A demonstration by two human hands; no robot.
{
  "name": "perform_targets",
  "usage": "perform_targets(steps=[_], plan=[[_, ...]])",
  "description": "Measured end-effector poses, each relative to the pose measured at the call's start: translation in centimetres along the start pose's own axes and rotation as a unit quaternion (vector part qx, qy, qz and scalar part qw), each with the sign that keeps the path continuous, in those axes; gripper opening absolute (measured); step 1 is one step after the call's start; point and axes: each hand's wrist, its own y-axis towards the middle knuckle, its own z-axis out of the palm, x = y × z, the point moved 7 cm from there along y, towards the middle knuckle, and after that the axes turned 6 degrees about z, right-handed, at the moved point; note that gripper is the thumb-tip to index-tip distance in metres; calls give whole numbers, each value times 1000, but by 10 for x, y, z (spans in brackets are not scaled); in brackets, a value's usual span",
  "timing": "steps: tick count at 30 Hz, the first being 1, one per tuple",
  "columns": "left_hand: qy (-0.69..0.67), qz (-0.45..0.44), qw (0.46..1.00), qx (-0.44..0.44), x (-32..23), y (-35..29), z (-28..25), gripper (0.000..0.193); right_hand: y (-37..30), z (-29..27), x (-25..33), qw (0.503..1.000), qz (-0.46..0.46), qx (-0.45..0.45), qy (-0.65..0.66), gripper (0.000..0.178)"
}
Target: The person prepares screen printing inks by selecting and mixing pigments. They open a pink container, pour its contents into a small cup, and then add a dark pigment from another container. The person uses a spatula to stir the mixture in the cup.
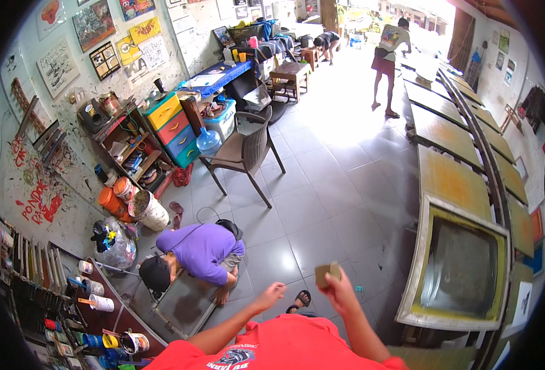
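Observation:
My right hand (341, 292) is closed around a small, flat, tan-brown piece (326, 275), which looks like folded card or a block; its exact kind is unclear. My left hand (268, 297) hovers over the floor to the left of it, fingers curled in, with nothing visible in them. A silkscreen frame (410, 271) with a pale border and yellow-green mesh edge rests tilted on the long table to my right. Left of my hands, a crouching person in a purple shirt (201, 251) bends over a grey framed panel (189, 303) near the floor.
A brown chair (244, 147) stands ahead on the tiled floor. Paint buckets (149, 209) and a bag of rubbish (113, 243) line the left wall. Paint pots (101, 303) stand on a shelf near left. Another person (392, 55) stands beside the long table (454, 179), farther off.

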Motion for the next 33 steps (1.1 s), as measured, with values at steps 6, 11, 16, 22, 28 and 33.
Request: perform_targets(steps=[6, 11, 16, 22, 28, 33], plan=[[-106, 77, 971, -200, -108, 51, -121, 34, 181, 73, 201, 994, -88, 50, -35, 39], [-153, 393, 886, -194, -337, 72, -167, 42, 355, 37, 270, 989, -57, 19, -132, 39], [58, 698, 690, -179, -513, 135, -236, 54, 514, -156, 287, 922, -87, -149, -348, 30], [-22, 825, 556, -100, -677, 257, -269, 50, 477, -346, 247, 712, 107, -339, -605, 36], [46, 834, 548, 44, -799, 351, -291, 31, 507, -405, 169, 848, -36, -199, -490, 28], [51, 928, 368, 33, -857, 498, -301, 24, 684, -384, 274, 808, 200, -283, -476, 31]])
